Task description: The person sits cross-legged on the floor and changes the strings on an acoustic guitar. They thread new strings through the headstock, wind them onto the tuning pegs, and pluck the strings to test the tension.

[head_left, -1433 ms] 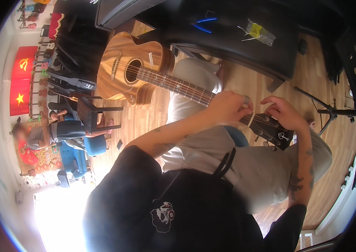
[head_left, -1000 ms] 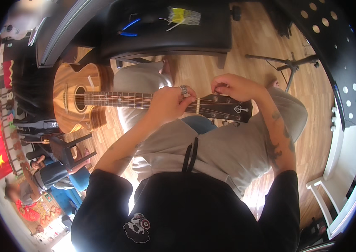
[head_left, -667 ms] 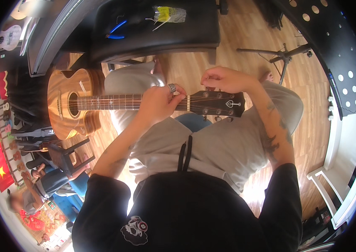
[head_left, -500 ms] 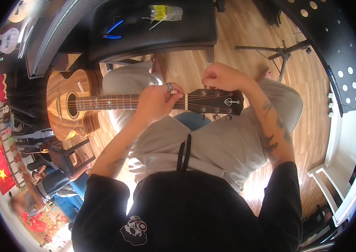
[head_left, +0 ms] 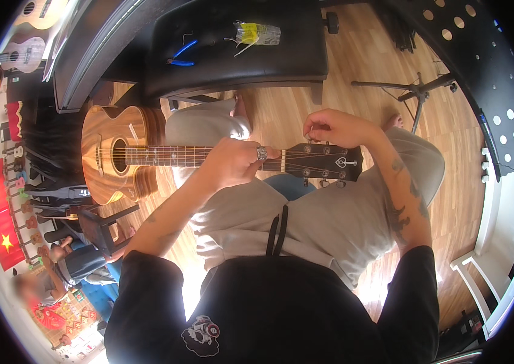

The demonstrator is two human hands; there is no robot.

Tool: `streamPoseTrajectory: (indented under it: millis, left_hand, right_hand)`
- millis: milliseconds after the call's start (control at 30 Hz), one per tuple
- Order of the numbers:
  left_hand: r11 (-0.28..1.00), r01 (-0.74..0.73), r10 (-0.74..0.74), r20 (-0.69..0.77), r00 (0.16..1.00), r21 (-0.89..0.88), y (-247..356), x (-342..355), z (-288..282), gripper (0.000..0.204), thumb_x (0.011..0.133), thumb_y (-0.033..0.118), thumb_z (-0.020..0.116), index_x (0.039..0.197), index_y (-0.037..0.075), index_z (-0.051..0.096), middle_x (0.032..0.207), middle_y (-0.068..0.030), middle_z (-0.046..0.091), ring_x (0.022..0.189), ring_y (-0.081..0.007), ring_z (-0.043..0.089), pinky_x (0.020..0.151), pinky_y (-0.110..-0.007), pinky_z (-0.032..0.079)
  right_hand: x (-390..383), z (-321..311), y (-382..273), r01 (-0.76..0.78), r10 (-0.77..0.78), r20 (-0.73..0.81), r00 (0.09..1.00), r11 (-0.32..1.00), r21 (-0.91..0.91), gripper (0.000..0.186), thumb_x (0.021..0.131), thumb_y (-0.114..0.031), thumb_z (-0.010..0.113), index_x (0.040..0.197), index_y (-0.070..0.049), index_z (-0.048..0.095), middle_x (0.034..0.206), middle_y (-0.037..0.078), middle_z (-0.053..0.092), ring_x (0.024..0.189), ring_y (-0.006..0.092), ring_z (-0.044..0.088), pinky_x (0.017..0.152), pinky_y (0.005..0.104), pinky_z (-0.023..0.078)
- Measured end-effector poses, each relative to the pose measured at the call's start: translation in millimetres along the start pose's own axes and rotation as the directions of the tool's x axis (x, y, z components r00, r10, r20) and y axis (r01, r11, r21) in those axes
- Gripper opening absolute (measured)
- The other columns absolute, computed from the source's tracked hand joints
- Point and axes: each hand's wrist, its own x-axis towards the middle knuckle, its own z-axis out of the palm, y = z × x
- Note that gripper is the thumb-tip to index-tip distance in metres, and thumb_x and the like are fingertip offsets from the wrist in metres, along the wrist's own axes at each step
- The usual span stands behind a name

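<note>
Guitar (head_left: 134, 176) is face up, its neck (head_left: 169, 156) across the person's left thigh (head_left: 201, 127). Left hand (head_left: 232, 162) curls over the neck near the nut (head_left: 283, 161), can't tell if it's gripping. Right hand (head_left: 345, 128) has fingertips pinched at a tuning peg (head_left: 308, 139). Blue pliers (head_left: 182, 62) on the black bench (head_left: 226, 73).

Here's a black T-shirt (head_left: 293, 309) on the person, short sleeves (head_left: 154, 276) at either side of it, white-outlined print (head_left: 202, 337) with a red spot on its left chest, pale grey trousers (head_left: 317, 224) just past its hem, black drawstring (head_left: 277, 229) hanging closest to it, chunky silver ring (head_left: 262, 153) farther from it on the left hand (head_left: 231, 162), tattoos (head_left: 400, 219) marking the right forearm (head_left: 390, 176).
</note>
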Motion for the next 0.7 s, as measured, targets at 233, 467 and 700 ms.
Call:
streamPoseTrajectory:
  millis: [233, 467, 700]
  left_hand:
    - [0.998, -0.05, 0.047, 0.071, 0.996, 0.041, 3.5, 3.6, -10.0, 0.033, 0.079, 0.037, 0.085, 0.107, 0.02, 0.081, 0.07, -0.0056, 0.069, 0.056, -0.0265, 0.064, 0.051, -0.038, 0.048]
    - [0.969, -0.177, 0.166, 0.076, 0.983, 0.173, -9.9, -0.8, -2.8, 0.045, 0.069, 0.047, 0.089, 0.104, 0.02, 0.08, 0.082, 0.0015, 0.071, 0.059, -0.0255, 0.065, 0.057, -0.037, 0.052]
    - [0.951, -0.185, 0.204, -0.05, 0.978, 0.249, -16.8, -2.4, 13.1, 0.038, 0.067, 0.037, 0.09, 0.101, 0.023, 0.081, 0.084, 0.0037, 0.07, 0.061, -0.0221, 0.067, 0.057, -0.036, 0.054]
  right_hand:
    - [1.7, -0.3, 7.9, 0.104, -0.105, 0.014, 0.994, 0.993, 0.062, 0.017, 0.1, -0.015, 0.061, 0.11, -0.002, 0.066, 0.096, 0.005, 0.068, 0.087, 0.0143, 0.061, 0.078, 0.0315, 0.049]
    - [11.9, 7.7, 2.9, -0.067, 0.067, -0.047, 0.997, 0.998, 0.019, 0.025, 0.095, -0.027, 0.071, 0.091, -0.002, 0.071, 0.075, 0.001, 0.064, 0.072, 0.011, 0.06, 0.067, 0.029, 0.048]
    - [21.3, 14.7, 0.3, -0.223, 0.23, -0.103, 0.968, 0.972, 0.07, 0.023, 0.089, -0.023, 0.072, 0.083, -0.001, 0.071, 0.067, 0.002, 0.063, 0.061, 0.01, 0.058, 0.059, 0.0288, 0.046]
